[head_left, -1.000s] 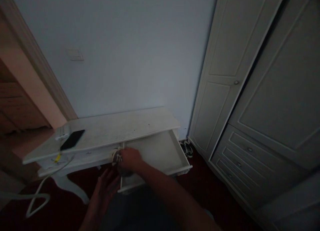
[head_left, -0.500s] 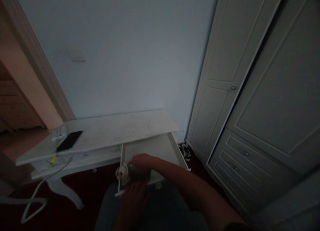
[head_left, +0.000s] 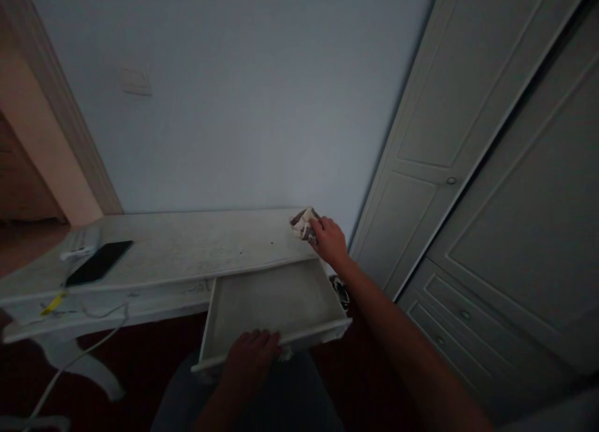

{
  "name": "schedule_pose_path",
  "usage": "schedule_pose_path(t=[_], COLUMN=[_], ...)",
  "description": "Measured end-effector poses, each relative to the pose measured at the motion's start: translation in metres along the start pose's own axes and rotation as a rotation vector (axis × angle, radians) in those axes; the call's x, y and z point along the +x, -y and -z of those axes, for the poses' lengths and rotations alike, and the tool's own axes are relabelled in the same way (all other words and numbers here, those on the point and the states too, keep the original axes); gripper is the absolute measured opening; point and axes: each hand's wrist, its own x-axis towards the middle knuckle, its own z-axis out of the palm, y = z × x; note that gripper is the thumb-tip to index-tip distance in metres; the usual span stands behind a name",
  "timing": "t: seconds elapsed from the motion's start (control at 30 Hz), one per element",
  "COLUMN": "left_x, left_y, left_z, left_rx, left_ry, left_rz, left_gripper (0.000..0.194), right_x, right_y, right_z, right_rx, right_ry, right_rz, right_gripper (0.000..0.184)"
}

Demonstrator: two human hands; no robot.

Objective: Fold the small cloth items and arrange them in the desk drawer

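Observation:
A white desk [head_left: 187,248] stands against the wall with its right drawer [head_left: 271,298] pulled out and empty. My right hand [head_left: 330,240] reaches to the desktop's far right corner, closed on a crumpled dirty cloth [head_left: 303,223] that rests on the surface. My left hand [head_left: 253,356] lies on the drawer's front edge, fingers curled over it.
A black phone [head_left: 98,262] and a small white device [head_left: 77,252] lie at the desktop's left end. A white cable [head_left: 70,363] hangs down to the dark red floor. A tall white wardrobe [head_left: 491,188] with drawers stands at the right. Shoes [head_left: 340,291] sit below the desk's right end.
My right hand has carried the cloth from the drawer's front left up to the desktop's far right corner. My left hand has moved onto the drawer's front edge. The camera has shifted right.

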Motion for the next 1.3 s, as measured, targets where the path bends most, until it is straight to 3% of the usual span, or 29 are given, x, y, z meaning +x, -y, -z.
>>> schedule_pose_path(t=[0.07,0.17,0.27,0.33,0.43,0.53,0.6,0.7,0.77,0.87,0.97,1.1,1.2,1.3], left_x=[0.018,0.042,0.061,0.071,0.087,0.105,0.115,0.124,0.123,0.117,0.119,0.140,0.153,0.156], left_y=[0.009,0.024,0.039,0.049,0.062,0.076,0.083,0.083,0.079,0.081,0.109,0.167,0.193,0.198], left_z=[0.011,0.017,0.013,0.009,0.006,0.000,-0.007,-0.021,-0.028,-0.027,-0.011,0.015,0.021,0.019], left_rx=[-0.009,-0.013,0.003,0.023,0.074,0.092,0.093,0.101,0.097,0.083,0.080,0.110,0.116,0.136], left_ry=[-0.016,-0.061,-0.183,-0.270,-0.340,-0.375,-0.405,-0.469,-0.509,-0.563,-0.594,-0.567,-0.494,-0.424], left_rz=[0.019,0.044,0.060,0.078,0.151,0.210,0.232,0.258,0.237,0.198,0.235,0.330,0.388,0.380], left_gripper=[0.024,0.024,0.036,0.047,0.059,0.064,0.063,0.057,0.052,0.048,0.047,0.055,0.060,0.060], right_x=[0.017,0.030,0.032,0.029,0.008,-0.049,-0.106,-0.200,-0.248,-0.272,-0.232,-0.110,-0.011,0.051], right_y=[-0.007,-0.004,0.002,0.002,0.000,0.018,0.048,0.106,0.138,0.154,0.136,0.103,0.093,0.090], right_z=[-0.011,-0.039,-0.061,-0.067,-0.067,-0.073,-0.087,-0.121,-0.144,-0.155,-0.137,-0.108,-0.110,-0.127], right_rx=[-0.036,0.028,0.095,0.131,0.277,0.433,0.492,0.566,0.608,0.605,0.598,0.574,0.572,0.538], right_ry=[-0.016,0.177,0.326,0.275,-0.014,-0.347,-0.430,-0.315,-0.264,-0.262,-0.220,-0.283,-0.279,-0.129], right_rz=[-0.057,-0.095,-0.078,-0.090,-0.188,-0.234,-0.175,-0.063,-0.008,0.064,0.005,0.111,0.131,0.043], right_gripper=[0.063,0.071,0.065,0.059,0.053,0.045,0.040,0.043,0.050,0.054,0.057,0.047,0.035,0.031])
